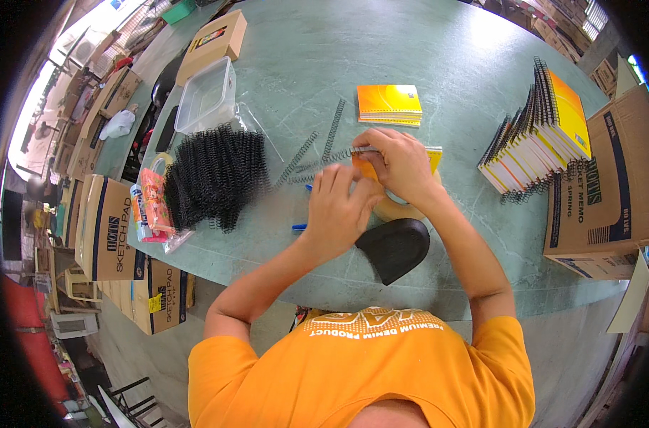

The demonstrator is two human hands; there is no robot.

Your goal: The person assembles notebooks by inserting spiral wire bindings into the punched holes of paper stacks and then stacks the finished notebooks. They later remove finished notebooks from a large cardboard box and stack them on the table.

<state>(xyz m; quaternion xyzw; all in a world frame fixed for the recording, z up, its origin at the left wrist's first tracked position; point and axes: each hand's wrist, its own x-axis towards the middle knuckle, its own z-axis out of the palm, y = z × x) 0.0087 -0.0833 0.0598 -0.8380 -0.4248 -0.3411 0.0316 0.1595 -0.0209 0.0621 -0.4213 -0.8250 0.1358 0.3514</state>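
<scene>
Both my hands work over a small yellow notebook (433, 155) lying on the green table (424, 64). My right hand (397, 165) presses on the notebook and pinches the end of a grey wire spiral (331, 158) at its edge. My left hand (339, 208) sits just in front, fingers curled against the same notebook; most of the pad is hidden beneath both hands. A roll of tape (397, 209) peeks out under my right wrist.
Loose grey spirals (331, 128) lie beyond my hands, and a heap of black spirals (214, 175) sits at left near a clear plastic tub (207, 96). Bound orange notebooks are stacked ahead (389, 104) and at right (535, 135). A black pad (394, 246), a blue pen (299, 227) and cardboard boxes (602, 192) surround.
</scene>
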